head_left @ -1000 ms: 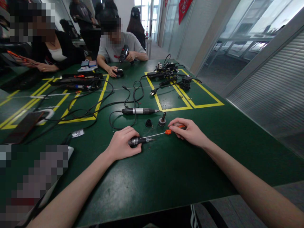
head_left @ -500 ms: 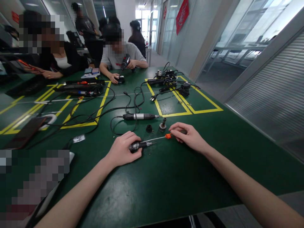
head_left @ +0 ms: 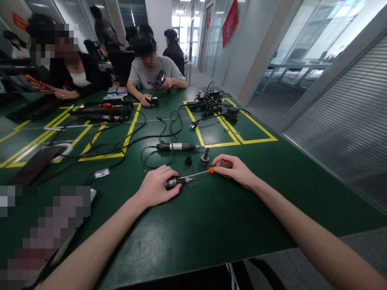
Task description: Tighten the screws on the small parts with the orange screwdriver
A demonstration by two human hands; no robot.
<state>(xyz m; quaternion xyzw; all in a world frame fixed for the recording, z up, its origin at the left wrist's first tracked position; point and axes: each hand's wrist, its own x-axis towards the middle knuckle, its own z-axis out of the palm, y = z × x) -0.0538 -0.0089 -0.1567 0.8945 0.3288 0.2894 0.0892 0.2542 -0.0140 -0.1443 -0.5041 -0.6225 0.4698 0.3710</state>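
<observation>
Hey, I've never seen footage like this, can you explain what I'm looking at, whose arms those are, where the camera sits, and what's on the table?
There is no machine here. The camera is worn on a person's head and looks forward and down, so the two bare arms are that person's own. The left hand grips a small dark tool part lying on the green table. The right hand holds an orange-handled screwdriver whose thin shaft points at that part. Just beyond lie a corded electric screwdriver, a small black cap and a small metal piece. Other people work at the far end of the table.
</observation>
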